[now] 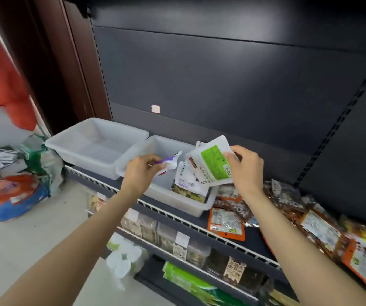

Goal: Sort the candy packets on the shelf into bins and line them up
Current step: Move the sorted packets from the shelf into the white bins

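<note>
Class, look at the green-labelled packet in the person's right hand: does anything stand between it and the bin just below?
Nothing visible blocks it. The right hand holds the white packet with the green label directly above the translucent plastic bin, whose top is open. White packets already stand inside at its right end.

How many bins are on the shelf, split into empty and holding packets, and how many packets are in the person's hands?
Empty bin: 1
Bin with packets: 1
Green-label packet, held by the right hand: 1
Purple-and-white packet, held by the left hand: 1
Total: 2 bins, 2 held packets
</note>
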